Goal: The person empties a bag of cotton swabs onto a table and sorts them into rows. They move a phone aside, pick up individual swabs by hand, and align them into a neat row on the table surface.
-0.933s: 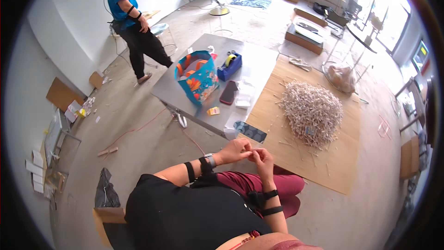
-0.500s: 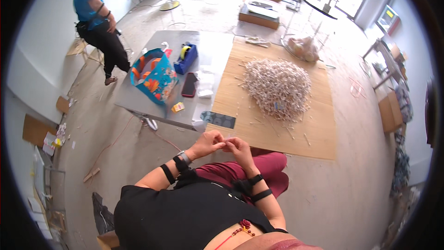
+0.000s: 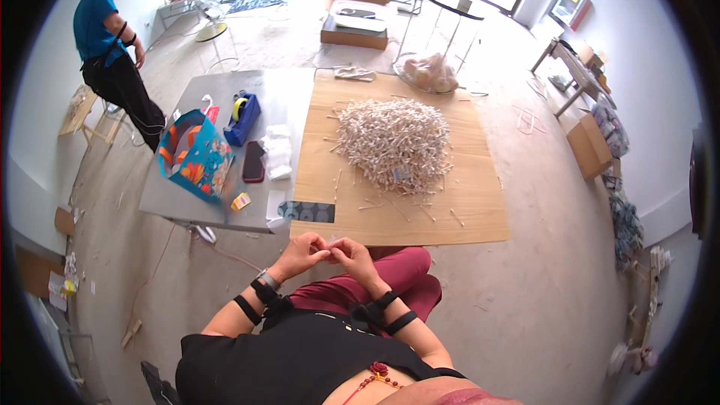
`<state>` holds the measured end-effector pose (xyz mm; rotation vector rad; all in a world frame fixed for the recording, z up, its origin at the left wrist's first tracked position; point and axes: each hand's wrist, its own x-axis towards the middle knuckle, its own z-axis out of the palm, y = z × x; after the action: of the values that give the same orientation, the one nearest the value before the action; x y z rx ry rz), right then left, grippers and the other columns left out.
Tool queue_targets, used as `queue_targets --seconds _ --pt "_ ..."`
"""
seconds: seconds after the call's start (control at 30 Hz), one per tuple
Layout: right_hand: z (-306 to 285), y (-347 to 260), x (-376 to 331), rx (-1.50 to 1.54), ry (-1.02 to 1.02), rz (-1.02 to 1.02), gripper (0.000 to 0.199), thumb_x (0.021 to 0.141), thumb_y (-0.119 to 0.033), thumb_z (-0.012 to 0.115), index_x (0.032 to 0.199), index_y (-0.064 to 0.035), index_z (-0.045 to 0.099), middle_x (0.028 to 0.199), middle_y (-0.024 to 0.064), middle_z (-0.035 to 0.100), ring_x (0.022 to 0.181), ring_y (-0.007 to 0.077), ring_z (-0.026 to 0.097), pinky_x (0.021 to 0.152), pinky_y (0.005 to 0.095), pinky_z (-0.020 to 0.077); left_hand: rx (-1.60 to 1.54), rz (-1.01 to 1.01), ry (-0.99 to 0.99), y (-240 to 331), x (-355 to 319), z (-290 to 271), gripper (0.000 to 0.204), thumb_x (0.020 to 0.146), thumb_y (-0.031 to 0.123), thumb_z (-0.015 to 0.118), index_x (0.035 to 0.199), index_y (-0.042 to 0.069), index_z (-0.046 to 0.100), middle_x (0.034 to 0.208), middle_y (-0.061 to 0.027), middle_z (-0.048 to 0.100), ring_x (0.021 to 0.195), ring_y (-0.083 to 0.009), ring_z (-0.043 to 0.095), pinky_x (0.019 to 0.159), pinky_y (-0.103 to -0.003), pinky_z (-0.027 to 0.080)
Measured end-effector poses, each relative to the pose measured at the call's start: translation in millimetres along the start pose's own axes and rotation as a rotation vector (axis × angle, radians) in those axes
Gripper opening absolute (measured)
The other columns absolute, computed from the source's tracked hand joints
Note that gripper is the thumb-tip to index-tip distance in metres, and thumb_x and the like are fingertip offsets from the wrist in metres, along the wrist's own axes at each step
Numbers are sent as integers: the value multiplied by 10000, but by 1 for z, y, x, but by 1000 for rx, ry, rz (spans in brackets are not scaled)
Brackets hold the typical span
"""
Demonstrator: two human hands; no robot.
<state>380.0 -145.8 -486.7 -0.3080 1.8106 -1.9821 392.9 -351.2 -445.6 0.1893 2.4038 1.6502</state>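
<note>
two work surfaces lay side by side before us: a wood-grain tabletop [image 3: 465,214] toward the right and a grey tabletop [image 3: 176,199] toward the left. past the grey one, near the left wall, we saw a co-worker [image 3: 97,26] in a blue shirt and dark trousers. on the wood-grain tabletop we had a broad heap of cotton swabs [image 3: 391,139], white and tangled, with strays scattered around it. a blue flowered bag [image 3: 204,169] sat on the grey tabletop, and just beside it we had a blue tape dispenser [image 3: 241,126] with a yellow roll. our left hand [image 3: 298,253] and right hand [image 3: 355,259] met just short of the wood-grain tabletop's near edge, above our maroon trousers [image 3: 409,268]. a dark phone [image 3: 253,163] lay near the dispenser. each grip was drawn close, thumb against fingertips, and between the two we pinched a pale scrap [image 3: 334,241], partly hidden by our fingers and too small for us to tell what it was.
</note>
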Motion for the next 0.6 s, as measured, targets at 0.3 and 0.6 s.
queue_targets --seconds 0.3,0.6 --pt "10 -7 1 14 101 -28 116 1020 -41 579 1094 24 639 996 78 722 938 139 716 830 281 597 73 108 141 4 6 2 202 875 162 786 908 14 653 819 -107 702 732 -183 701 666 -316 561" --pt "18 -1 9 -50 301 -182 94 938 -70 633 987 4 664 866 80 729 823 147 724 728 307 592 235 181 189 1 10 10 199 923 127 751 942 34 576 755 -89 637 694 -196 679 629 -310 533"
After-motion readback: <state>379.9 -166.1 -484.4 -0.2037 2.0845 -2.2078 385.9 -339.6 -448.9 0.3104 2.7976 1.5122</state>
